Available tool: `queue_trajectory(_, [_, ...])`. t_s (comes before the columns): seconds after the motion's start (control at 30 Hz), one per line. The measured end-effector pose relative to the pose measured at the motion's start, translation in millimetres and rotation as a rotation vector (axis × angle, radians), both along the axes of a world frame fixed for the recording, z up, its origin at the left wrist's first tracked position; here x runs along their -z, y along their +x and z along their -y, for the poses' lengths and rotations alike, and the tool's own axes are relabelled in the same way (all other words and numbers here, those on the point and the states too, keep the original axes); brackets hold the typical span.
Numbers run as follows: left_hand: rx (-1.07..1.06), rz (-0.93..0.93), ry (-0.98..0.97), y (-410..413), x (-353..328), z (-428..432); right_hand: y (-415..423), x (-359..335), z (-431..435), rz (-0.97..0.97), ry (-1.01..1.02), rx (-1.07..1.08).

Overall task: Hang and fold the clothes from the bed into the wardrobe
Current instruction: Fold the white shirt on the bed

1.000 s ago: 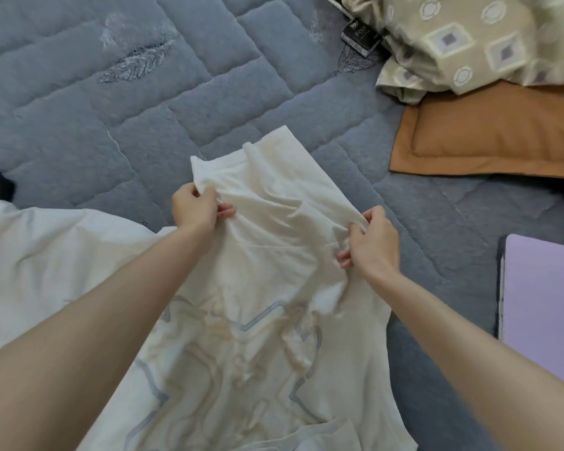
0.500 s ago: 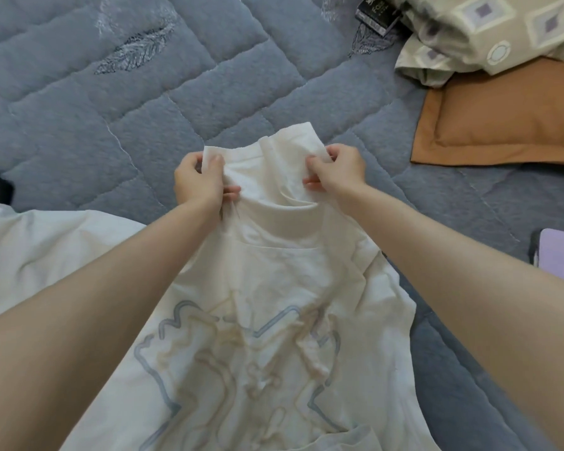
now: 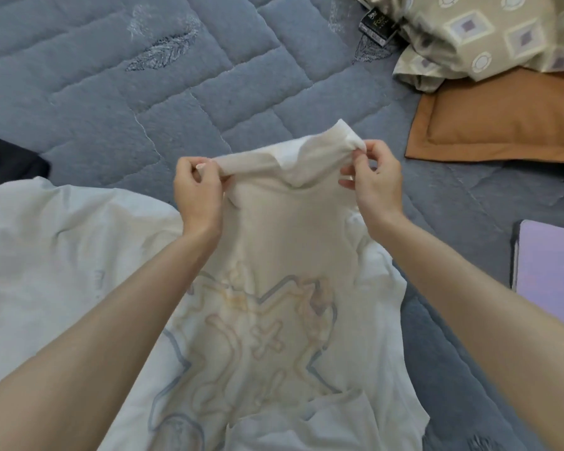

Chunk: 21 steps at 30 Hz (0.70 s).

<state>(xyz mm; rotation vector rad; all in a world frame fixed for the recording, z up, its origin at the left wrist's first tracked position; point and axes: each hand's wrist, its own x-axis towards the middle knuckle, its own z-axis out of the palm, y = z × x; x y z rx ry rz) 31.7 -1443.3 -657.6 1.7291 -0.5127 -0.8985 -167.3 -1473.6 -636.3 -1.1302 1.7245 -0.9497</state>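
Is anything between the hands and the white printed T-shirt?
Nothing visible: the left hand and the right hand pinch the top edge of the white printed T-shirt directly. The wardrobe is not in view.

Soft, even indoor light; faint shadows; slight overall softness; wide-angle bending at edges.

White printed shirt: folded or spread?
Spread, unfolded: the shirt lies open, print showing; left hand and right hand pinch its far edge above the bed.
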Motion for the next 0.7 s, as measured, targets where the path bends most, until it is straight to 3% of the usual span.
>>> queue_trajectory(0.2, [0.148,0.134,0.077,-4,11,-98,-14,16,-106,-0.170,-0.076,-0.033])
queue_trajectory(0.4, [0.458,0.150,0.233,-5,28,-174,-43,46,-187,-0.304,0.177,-0.065])
queue_trajectory(0.5, [0.341,0.116,0.297,-5,35,-184,-46,51,-200,-0.176,0.353,0.024])
queue_trajectory(0.6, [0.214,0.136,0.352,-11,43,-179,-42,46,-194,-0.052,0.403,0.113])
queue_trajectory(0.7, [0.224,0.199,0.339,-19,44,-174,-36,42,-186,-0.072,0.420,0.070])
